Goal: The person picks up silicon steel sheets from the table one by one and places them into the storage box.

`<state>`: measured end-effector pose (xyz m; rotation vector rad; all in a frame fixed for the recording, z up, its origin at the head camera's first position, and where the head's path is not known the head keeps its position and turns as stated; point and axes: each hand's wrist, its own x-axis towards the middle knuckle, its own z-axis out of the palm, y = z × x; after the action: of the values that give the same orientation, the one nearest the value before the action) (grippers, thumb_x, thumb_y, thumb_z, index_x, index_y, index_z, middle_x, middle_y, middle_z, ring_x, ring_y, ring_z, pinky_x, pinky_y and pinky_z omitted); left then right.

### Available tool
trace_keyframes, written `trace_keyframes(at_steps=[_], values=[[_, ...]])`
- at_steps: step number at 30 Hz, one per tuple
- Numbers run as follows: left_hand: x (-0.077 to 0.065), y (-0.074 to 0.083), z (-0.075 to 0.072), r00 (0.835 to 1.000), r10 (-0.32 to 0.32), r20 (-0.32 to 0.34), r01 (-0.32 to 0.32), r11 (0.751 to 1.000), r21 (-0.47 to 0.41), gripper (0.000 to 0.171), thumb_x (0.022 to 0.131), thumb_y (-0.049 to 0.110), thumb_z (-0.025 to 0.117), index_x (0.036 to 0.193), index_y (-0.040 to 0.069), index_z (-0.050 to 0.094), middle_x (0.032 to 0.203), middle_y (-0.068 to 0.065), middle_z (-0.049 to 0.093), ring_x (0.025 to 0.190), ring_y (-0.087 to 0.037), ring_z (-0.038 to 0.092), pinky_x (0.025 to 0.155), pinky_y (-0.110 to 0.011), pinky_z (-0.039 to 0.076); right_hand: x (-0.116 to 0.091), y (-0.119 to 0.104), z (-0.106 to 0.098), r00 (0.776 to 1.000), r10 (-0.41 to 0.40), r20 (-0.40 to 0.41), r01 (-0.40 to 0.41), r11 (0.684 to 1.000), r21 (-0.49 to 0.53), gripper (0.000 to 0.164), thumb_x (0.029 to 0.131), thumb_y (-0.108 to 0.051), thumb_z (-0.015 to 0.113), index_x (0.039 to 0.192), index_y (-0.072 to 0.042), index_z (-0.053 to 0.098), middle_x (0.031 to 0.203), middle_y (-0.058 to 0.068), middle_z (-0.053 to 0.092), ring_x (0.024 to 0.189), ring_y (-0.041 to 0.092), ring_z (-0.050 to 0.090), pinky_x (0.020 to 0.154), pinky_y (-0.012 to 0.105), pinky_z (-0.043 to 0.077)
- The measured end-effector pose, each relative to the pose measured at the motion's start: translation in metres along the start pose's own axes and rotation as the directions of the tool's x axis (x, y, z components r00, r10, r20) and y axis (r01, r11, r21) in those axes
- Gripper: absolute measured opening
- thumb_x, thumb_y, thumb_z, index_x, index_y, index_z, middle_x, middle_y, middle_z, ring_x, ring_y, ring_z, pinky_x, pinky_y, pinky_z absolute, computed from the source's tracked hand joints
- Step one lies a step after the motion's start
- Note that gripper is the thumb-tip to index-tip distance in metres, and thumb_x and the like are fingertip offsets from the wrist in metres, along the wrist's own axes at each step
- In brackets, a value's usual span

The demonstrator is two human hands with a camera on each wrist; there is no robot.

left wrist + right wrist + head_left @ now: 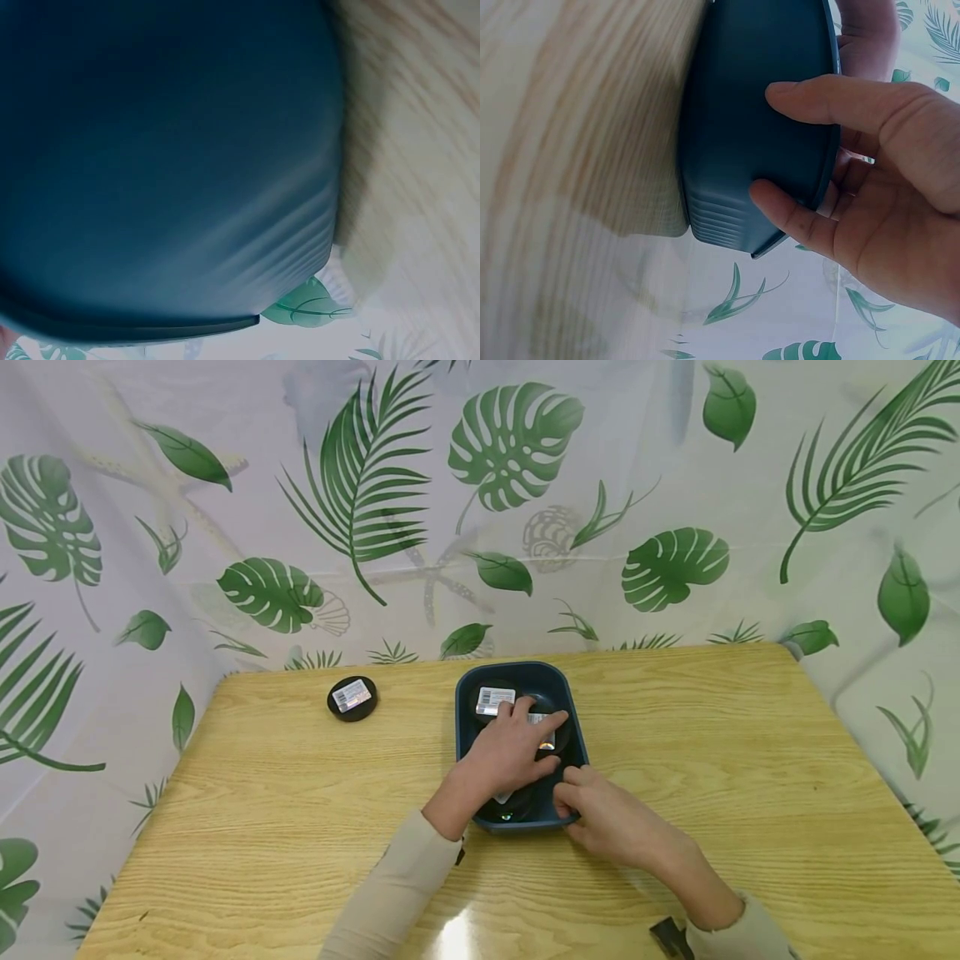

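A dark blue plastic bin [460, 727] stands on the table with several black round discs inside, some bearing white labels. My left hand [506, 750] reaches into the bin, thumb and index finger on either side of a labelled black disc [561, 743]. Another disc [487, 695] lies at the far left inside, and one near the front [507, 810] is partly covered by my wrist. My right hand [600, 810] grips the bin's near right corner; in the right wrist view, its thumb and a finger press the outer wall [735, 135] while other fingers hook over the rim.
A lone black disc with a white label [352, 698] lies on the wooden table [285, 827] at the back left. Behind the table hangs a leaf-patterned cloth [420, 527]. The left wrist view is mostly filled by the bin's outer wall [187, 187].
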<state>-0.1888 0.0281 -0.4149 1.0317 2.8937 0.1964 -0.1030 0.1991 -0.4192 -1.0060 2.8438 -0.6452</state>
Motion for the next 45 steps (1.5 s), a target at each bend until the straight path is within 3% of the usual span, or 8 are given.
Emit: trace_keyframes(at_steps=[9,17,45], values=[[-0.007,-0.007,-0.001,1.0,0.004,0.023,-0.004,1.0,-0.024,0.063,0.098,0.056,0.049,0.155,0.031,0.035,0.155,-0.015,0.033,0.133,-0.035,0.043,0.099,-0.043,0.048,0.001,-0.001,0.0,1.0,0.005,0.008,-0.005,1.0,0.013,0.032,0.076,0.006,0.076,0.078,-0.017,0.053,0.083,-0.006,0.041,0.076,0.011,0.037,0.065,0.025,0.035],[-0.011,-0.013,0.002,0.999,-0.012,0.039,0.014,0.998,-0.062,0.062,0.1,0.055,0.047,0.155,0.03,0.035,0.158,-0.016,0.03,0.138,-0.037,0.039,0.103,-0.048,0.045,0.002,0.0,0.001,1.0,-0.01,-0.007,0.01,1.0,0.0,0.033,0.075,0.006,0.076,0.078,-0.017,0.053,0.082,-0.007,0.041,0.075,0.011,0.036,0.065,0.025,0.035],[-0.033,-0.02,-0.005,0.998,-0.051,-0.022,0.048,0.99,-0.132,0.055,0.101,0.046,0.052,0.149,0.021,0.044,0.146,-0.016,0.043,0.131,-0.034,0.044,0.1,-0.05,0.045,0.002,-0.002,0.0,1.0,-0.006,-0.022,0.006,1.0,0.006,0.033,0.074,0.008,0.076,0.076,-0.016,0.053,0.079,-0.007,0.04,0.073,0.01,0.036,0.064,0.024,0.035]])
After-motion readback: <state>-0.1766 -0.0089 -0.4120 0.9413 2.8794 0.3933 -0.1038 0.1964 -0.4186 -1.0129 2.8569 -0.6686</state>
